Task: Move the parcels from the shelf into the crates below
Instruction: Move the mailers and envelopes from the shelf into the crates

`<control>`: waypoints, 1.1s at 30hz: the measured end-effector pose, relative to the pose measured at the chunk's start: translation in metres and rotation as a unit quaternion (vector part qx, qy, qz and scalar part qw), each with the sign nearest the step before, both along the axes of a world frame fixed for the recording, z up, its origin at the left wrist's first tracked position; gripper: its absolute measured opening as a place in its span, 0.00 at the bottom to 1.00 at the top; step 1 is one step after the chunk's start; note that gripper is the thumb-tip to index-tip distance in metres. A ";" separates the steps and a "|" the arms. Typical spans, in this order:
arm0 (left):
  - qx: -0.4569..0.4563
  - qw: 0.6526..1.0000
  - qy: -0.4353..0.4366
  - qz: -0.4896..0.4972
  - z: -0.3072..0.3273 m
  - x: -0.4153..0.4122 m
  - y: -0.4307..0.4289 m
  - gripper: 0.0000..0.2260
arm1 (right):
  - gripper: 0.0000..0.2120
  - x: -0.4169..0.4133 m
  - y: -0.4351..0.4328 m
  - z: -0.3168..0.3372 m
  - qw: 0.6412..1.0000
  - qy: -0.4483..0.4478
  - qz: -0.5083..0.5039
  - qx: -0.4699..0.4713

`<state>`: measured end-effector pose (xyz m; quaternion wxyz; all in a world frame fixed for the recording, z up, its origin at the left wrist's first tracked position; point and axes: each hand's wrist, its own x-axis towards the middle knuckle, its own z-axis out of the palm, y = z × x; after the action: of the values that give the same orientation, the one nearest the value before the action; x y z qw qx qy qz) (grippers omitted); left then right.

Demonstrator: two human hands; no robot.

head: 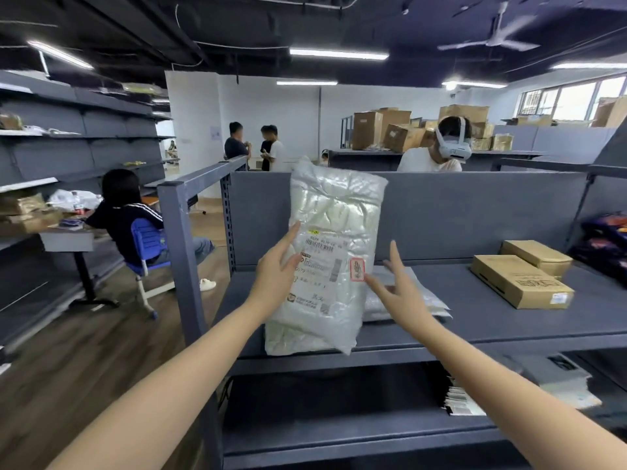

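A large white plastic parcel (pixel 334 232) with a shipping label and a red sticker stands upright at the front left of the grey shelf (pixel 492 320). My left hand (pixel 276 269) grips its left edge, thumb on the label side. My right hand (pixel 398 288) is beside the parcel's right edge with fingers spread, one fingertip touching near the red sticker. A flat white bag parcel (pixel 427 301) lies on the shelf behind my right hand. Two cardboard box parcels (pixel 522 283) (pixel 537 252) lie further right on the same shelf. No crate is clearly in view.
The lower shelf holds a stack of white packets (pixel 463 400) and a grey parcel (pixel 563 379). Dark colourful packages (pixel 605 242) sit at the far right. A person in a headset (pixel 448 144) stands behind the shelf's back panel; a seated person (pixel 125 215) is to the left.
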<state>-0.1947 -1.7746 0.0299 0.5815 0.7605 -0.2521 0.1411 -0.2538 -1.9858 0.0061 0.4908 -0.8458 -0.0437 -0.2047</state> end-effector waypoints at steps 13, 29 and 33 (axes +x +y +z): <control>0.028 0.999 0.005 0.040 -0.034 -0.018 -0.001 0.26 | 0.31 0.002 0.034 -0.026 0.992 -0.112 -0.004 0.053; 0.081 0.994 0.069 -0.030 -0.100 -0.050 0.011 0.29 | 0.29 -0.051 0.026 -0.076 0.999 0.005 -0.018 -0.030; 0.101 0.992 0.072 -0.021 -0.114 -0.080 0.008 0.28 | 0.29 -0.084 0.022 -0.082 0.998 0.008 -0.014 -0.055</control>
<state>-0.2751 -1.7664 -0.0838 0.5216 0.8179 -0.2380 0.0475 -0.3379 -1.9637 -0.0758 0.4406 -0.8739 -0.0393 -0.2015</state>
